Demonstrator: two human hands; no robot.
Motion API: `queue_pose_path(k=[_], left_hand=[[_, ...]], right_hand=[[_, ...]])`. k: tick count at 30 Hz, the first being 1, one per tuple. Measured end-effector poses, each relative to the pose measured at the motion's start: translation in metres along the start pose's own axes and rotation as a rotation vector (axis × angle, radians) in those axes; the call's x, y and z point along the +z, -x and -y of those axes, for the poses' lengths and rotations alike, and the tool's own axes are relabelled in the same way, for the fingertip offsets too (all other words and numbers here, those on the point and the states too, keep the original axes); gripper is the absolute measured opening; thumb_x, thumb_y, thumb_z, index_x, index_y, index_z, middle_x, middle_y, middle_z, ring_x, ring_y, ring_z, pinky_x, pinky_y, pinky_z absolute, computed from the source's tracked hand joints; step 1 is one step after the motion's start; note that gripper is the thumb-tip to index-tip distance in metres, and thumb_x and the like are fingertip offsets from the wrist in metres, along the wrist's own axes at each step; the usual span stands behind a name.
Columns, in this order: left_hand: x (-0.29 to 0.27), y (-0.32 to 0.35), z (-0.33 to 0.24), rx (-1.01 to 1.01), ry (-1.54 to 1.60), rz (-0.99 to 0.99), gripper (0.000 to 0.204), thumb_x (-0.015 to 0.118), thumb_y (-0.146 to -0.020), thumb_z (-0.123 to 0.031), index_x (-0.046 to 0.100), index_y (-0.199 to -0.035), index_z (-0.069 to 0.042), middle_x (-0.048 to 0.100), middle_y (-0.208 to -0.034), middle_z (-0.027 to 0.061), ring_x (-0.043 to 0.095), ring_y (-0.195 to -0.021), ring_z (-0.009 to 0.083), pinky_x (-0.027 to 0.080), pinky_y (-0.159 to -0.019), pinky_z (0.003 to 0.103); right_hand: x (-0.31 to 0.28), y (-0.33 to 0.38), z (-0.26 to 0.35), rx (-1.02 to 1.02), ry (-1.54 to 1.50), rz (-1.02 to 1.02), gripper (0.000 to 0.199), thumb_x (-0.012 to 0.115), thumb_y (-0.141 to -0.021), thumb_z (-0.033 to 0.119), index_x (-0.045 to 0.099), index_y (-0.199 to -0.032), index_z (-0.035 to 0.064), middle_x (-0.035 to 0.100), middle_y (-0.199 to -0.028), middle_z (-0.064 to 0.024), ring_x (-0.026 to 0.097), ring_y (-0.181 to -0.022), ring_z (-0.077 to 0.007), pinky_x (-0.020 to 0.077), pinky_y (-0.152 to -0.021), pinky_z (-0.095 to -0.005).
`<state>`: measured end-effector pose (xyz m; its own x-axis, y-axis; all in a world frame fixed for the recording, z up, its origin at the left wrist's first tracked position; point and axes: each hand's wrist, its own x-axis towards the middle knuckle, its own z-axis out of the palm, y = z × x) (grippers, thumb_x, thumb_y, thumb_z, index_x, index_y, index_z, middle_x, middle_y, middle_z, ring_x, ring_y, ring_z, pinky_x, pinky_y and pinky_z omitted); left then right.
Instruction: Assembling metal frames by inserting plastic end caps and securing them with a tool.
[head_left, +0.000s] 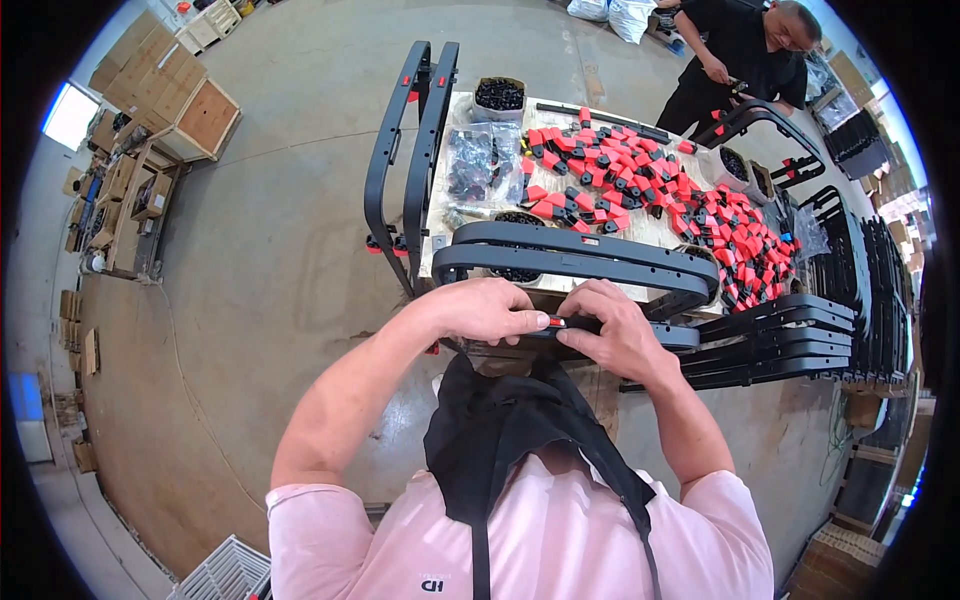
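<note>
Close to my body, my left hand and my right hand are closed on the near bar of a black U-shaped tubular frame. A small red piece shows in the bar between my two thumbs. My fingers hide the bar beside it. Just beyond my hands, more black frames lie over the front edge of the worktable. Red-and-black plastic parts are heaped on the tabletop.
Two black frames hang at the table's left end. Tubs of small black parts and a clear bag stand on it. Stacked frames fill the right. A co-worker works at the far right. A wooden crate stands far left.
</note>
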<state>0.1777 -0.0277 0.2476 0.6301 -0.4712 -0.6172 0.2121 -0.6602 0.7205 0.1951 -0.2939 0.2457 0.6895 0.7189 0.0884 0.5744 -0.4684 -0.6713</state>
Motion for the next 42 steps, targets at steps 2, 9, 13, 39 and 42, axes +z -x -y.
queue_pose_path(k=[2,9,13,39,42], left_hand=[[-0.001,-0.001,0.001,-0.024,0.035,0.052,0.064,0.06,-0.108,-0.06,0.076,-0.126,-0.001,0.079,-0.102,0.0086,0.072,-0.083,0.0197,0.059,-0.077,0.038],[0.006,0.005,-0.003,-0.051,0.092,0.132,0.053,0.06,-0.112,-0.052,0.073,-0.12,-0.002,0.074,-0.095,0.0033,0.062,-0.08,0.013,0.055,-0.074,0.033],[0.008,0.003,-0.002,-0.057,0.114,0.113,0.051,0.062,-0.112,-0.049,0.074,-0.118,0.0,0.073,-0.094,0.0045,0.062,-0.081,0.0135,0.054,-0.075,0.034],[0.023,0.011,-0.01,-0.154,0.132,0.064,0.045,0.067,-0.109,-0.047,0.075,-0.105,-0.003,0.073,-0.085,0.003,0.059,-0.072,0.0123,0.048,-0.064,0.035],[0.023,0.012,-0.013,-0.161,0.095,0.071,0.043,0.068,-0.108,-0.046,0.074,-0.104,-0.003,0.072,-0.084,0.0022,0.058,-0.072,0.0115,0.048,-0.064,0.034]], right_hand=[[-0.005,0.0,0.004,0.148,-0.25,0.092,0.029,0.082,-0.094,0.024,0.076,-0.114,0.0033,0.075,-0.106,-0.0138,0.071,-0.099,-0.0357,0.0558,-0.088,-0.0445],[-0.02,-0.015,-0.004,0.396,-0.282,0.532,0.06,0.066,-0.108,0.054,0.074,-0.125,-0.0039,0.078,-0.094,-0.0124,0.075,-0.083,-0.0199,0.0601,-0.077,-0.0365],[-0.019,-0.019,-0.005,0.488,-0.273,0.609,0.066,0.061,-0.108,0.06,0.076,-0.113,-0.0038,0.079,-0.089,-0.011,0.074,-0.074,-0.0177,0.0595,-0.072,-0.0348],[-0.007,-0.018,0.003,0.428,-0.082,0.681,0.058,0.057,-0.11,0.054,0.07,-0.104,-0.003,0.078,-0.081,-0.0138,0.075,-0.081,-0.032,0.0564,-0.081,-0.0466],[-0.006,-0.016,0.004,0.383,-0.053,0.665,0.058,0.058,-0.109,0.052,0.07,-0.104,-0.0037,0.078,-0.081,-0.0155,0.075,-0.082,-0.036,0.0559,-0.083,-0.048]])
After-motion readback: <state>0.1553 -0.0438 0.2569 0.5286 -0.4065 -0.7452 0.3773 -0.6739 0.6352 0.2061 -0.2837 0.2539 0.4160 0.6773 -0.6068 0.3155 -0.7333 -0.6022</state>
